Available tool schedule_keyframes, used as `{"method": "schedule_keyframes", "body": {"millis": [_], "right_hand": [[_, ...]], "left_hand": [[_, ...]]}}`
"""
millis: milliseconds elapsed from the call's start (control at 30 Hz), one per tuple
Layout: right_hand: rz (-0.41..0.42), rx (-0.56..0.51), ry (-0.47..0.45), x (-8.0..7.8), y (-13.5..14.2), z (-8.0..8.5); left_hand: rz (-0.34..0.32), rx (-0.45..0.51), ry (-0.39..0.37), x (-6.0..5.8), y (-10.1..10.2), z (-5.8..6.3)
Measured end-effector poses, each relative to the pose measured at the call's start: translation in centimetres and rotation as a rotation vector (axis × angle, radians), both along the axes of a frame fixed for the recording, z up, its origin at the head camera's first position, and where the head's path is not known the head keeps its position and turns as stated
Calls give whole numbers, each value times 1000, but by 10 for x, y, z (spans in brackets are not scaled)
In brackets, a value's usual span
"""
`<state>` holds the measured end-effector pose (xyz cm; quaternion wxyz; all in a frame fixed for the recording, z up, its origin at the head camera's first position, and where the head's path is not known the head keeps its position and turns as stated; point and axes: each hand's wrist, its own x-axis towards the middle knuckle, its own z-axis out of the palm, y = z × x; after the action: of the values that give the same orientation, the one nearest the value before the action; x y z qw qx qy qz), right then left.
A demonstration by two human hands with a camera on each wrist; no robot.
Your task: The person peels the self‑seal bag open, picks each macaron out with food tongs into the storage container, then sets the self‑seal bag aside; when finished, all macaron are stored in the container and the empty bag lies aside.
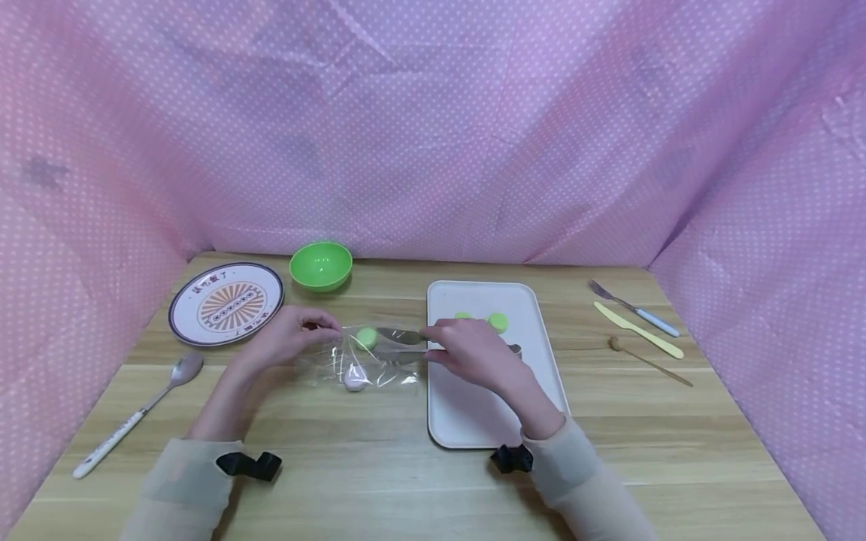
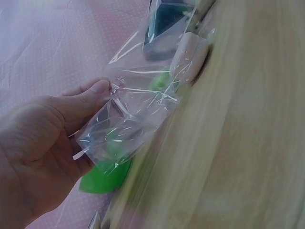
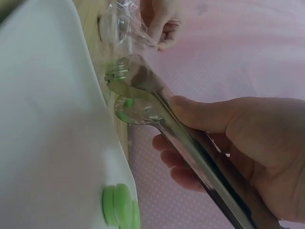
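My left hand (image 1: 291, 334) pinches the edge of a clear plastic bag (image 2: 138, 112) between thumb and fingers, over the table left of the tray. A green macaron (image 1: 366, 338) and a pale pink macaron (image 1: 355, 378) show through the film. Metal tongs (image 3: 190, 148) are gripped by my right hand (image 1: 476, 349), thumb on one arm and fingers on the other. Their two heads stand apart and overlap the bag, close to the green macaron. Two more green macarons (image 1: 498, 322) sit on the white tray (image 1: 473, 421) below my right hand.
A green bowl (image 1: 321, 267) and a patterned plate (image 1: 186, 312) stand at the back left, with a large spoon (image 1: 142, 413) in front. At right lie a fork (image 1: 632, 308), a yellow knife (image 1: 639, 330) and a small brown stirrer (image 1: 649, 362). Pink dotted cloth (image 1: 433, 150) encloses the table.
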<state>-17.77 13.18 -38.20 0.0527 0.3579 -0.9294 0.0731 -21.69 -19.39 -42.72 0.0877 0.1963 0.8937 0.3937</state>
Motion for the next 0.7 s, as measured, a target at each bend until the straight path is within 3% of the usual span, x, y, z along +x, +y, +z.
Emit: {"method": "schedule_keyframes", "body": {"millis": [700], "right_hand": [[-61,-5,-1,-7,-17,-12]], "left_hand": [[8,-9,71,3,12,4]]}}
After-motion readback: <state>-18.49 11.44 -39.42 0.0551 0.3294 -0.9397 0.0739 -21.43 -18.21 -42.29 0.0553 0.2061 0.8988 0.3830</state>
